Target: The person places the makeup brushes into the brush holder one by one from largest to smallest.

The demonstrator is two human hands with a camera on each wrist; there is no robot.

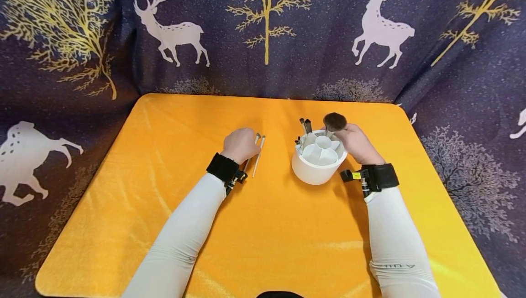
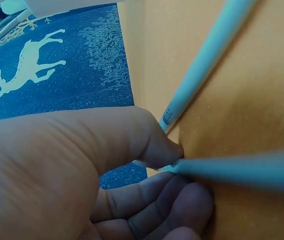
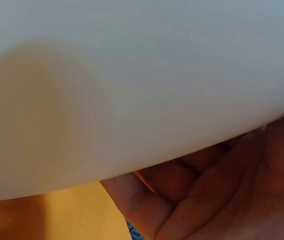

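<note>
My left hand [image 1: 239,145] pinches a slim makeup brush [image 1: 246,164] between thumb and fingers, low over the table. In the left wrist view the pale handle of that brush [image 2: 236,171] sticks out past the fingertips. A second slim makeup brush [image 1: 258,157] lies on the cloth just right of it. At the right, my right hand [image 1: 359,145] grips the far right side of a white round brush holder [image 1: 314,173], its fingers partly hidden behind the wall. A large fluffy brush [image 1: 334,122] stands in the holder beside that hand. Several smaller brushes [image 1: 307,127] stand in its left compartments.
An orange cloth [image 1: 287,243] covers the table. Dark curtains with white deer [image 1: 176,35] and yellow trees hang behind and beside it. Each wrist carries a black strap [image 1: 223,167] with a small camera.
</note>
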